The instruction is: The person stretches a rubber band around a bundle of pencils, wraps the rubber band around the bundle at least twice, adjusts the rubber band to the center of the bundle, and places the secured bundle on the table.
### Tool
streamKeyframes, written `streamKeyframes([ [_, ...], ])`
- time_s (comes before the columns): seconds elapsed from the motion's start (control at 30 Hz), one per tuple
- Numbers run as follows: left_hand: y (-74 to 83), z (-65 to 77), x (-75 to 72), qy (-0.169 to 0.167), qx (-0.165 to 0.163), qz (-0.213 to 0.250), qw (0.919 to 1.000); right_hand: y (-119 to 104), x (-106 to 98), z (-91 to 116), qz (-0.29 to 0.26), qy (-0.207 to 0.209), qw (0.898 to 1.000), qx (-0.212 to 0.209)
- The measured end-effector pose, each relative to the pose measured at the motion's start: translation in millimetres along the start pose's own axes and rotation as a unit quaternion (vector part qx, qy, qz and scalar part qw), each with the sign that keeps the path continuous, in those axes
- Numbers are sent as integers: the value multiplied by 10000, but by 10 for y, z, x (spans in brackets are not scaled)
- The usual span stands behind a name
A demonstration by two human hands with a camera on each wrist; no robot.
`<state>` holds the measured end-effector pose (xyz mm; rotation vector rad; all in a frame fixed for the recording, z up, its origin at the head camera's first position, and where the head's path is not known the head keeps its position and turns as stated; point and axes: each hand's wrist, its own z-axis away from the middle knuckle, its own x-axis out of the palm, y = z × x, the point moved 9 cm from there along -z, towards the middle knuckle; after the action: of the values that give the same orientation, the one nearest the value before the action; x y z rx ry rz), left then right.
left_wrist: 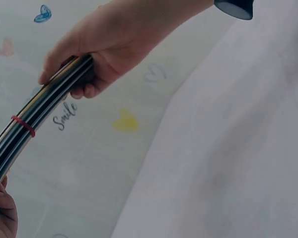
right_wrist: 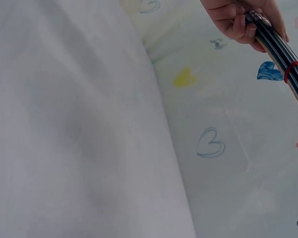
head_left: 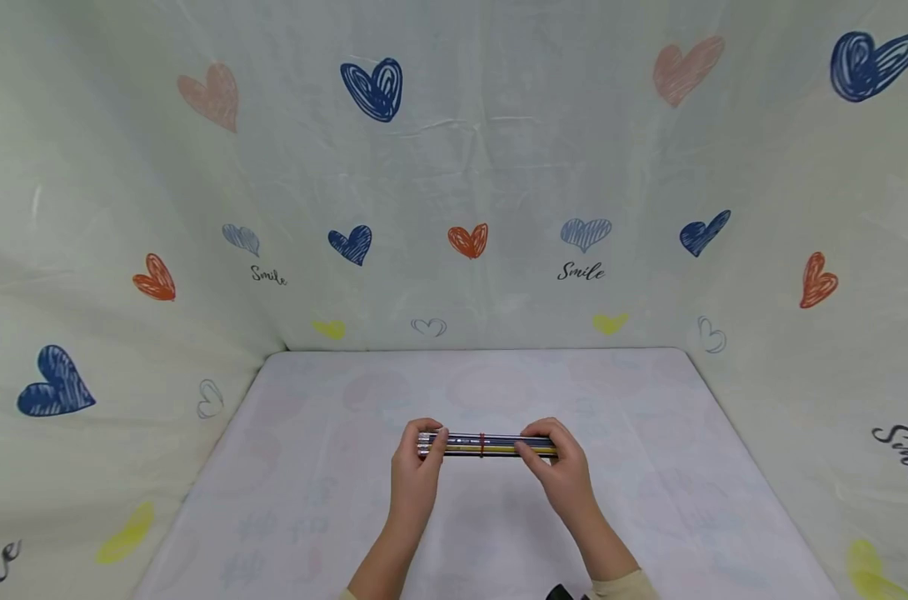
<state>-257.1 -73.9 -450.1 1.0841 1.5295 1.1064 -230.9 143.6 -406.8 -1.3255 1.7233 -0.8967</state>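
Note:
A bundle of slim pencils (head_left: 463,444), mostly dark with a yellow one among them, lies level between my hands above the table. Round its middle runs a red band (head_left: 481,445). My left hand (head_left: 415,471) grips the end with silvery tips, thumb in front. At the other end, my right hand (head_left: 561,467) holds the bundle between thumb and fingers. The left wrist view has the right hand (left_wrist: 111,42) at the top and part of the left hand (left_wrist: 4,210) at lower left. In the right wrist view, the left hand (right_wrist: 246,22) pinches the silvery end.
Below the hands is a white table (head_left: 334,517) with faint patterns. Pale cloth walls (head_left: 499,167) printed with hearts and "Smile" rise behind it and at both sides. A dark object (head_left: 559,592) shows at the bottom edge near the right wrist.

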Motion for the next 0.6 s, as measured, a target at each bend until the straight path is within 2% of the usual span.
streamKeyframes([
  [0.1, -47, -21, 5, 3, -205, 160, 9997, 242, 2, 0, -303, -139, 9988, 363],
  [0.27, -155, -78, 2, 67, -370, 488, 9981, 592, -18, -6, -434, -63, 9957, 814],
  [0.47, -317, -123, 34, 190, -548, 982, 9935, 842, -51, -10, -677, 415, 9881, 1317],
  [0.6, -447, -140, 84, 302, -723, 1037, 9915, 984, -29, 9, -1024, 746, 9791, 1588],
])
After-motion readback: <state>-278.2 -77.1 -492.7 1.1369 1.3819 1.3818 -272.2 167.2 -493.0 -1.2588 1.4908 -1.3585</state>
